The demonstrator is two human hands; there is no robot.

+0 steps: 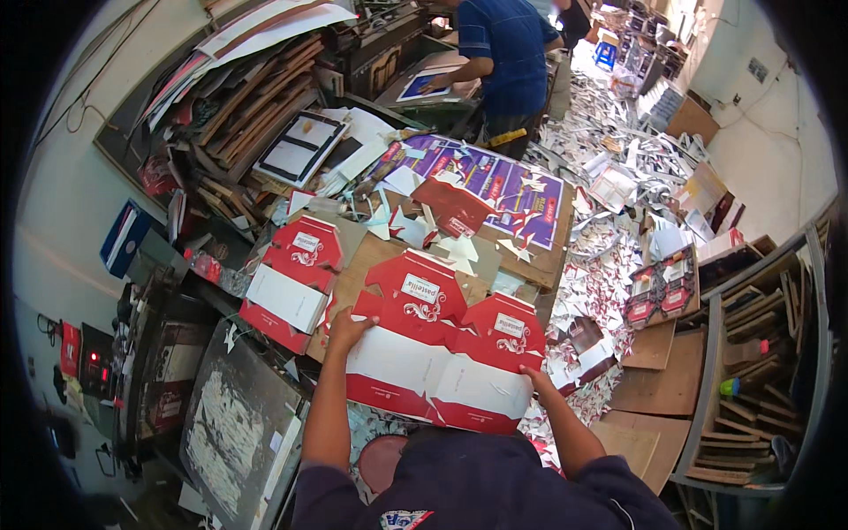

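Observation:
A stack of red and white die-cut carton sheets (442,353) lies across the wooden worktable (353,283) right in front of me. My left hand (346,331) grips the stack's left edge. At the stack's right edge, my right hand (535,378) holds the lower corner. A second pile of the same red and white cartons (291,283) rests to the left, apart from my hands.
A purple printed sheet (495,181) and a loose red carton (452,205) lie farther back among paper scraps. Another person in a blue shirt (505,53) works at a far machine. Offcuts cover the floor (609,265) on the right; wooden boards (671,380) stand there.

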